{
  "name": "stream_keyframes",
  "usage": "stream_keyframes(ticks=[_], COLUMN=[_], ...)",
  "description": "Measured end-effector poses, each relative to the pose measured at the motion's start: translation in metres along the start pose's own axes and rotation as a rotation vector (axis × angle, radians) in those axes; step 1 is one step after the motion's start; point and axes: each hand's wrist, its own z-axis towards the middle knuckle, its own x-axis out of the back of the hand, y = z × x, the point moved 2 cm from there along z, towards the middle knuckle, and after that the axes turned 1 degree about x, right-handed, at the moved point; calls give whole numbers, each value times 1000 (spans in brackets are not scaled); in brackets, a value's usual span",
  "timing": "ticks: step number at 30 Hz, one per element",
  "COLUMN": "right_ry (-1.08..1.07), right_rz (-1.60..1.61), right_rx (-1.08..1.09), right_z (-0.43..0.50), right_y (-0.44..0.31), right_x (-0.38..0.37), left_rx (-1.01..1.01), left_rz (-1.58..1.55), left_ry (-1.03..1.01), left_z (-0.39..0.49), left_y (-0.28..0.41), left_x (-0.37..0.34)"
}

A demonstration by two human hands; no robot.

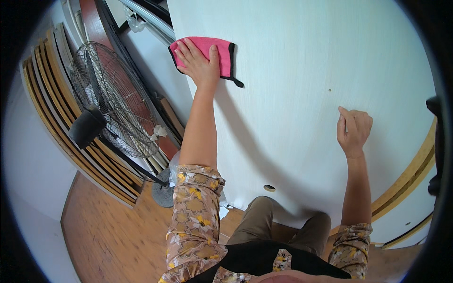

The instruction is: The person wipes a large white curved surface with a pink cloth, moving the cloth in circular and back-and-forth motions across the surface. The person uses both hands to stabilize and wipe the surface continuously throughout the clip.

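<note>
My left hand (201, 65) lies flat with spread fingers on a pink cloth (225, 60) with black edging, pressing it against a large white panel (283, 106). The cloth sits at the panel's left edge, and its black hanging loop (238, 82) points down to the right. My right hand (355, 132) is in front of the panel's right side, fingers curled in and nothing visible in them. Whether it touches the surface I cannot tell. A small hole or mark (330, 90) shows above it, and an oval hole (269, 188) is low in the panel.
To the left stands a black wire-caged fan (115, 102) on a round base (162, 191). Behind it, several boards with wooden edges (53, 88) lean against the wall. More wood-edged panels (403, 187) stand at the right. The floor (106, 226) is wood-patterned.
</note>
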Motion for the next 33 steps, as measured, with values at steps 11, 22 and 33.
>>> stream_keyframes(ticks=[11,22,33], right_ry=[-33,13,389], right_rz=[45,64,196], right_rx=[-53,-72,-329], right_z=[-2,-2,-25], right_y=[-3,-3,17], right_x=[1,5,8], left_rx=[248,-298,-1043], left_rz=[81,17,-142], left_ry=[-9,35,-257], left_z=[-165,-67,-186], left_y=[-71,58,259], left_x=[1,-9,-11])
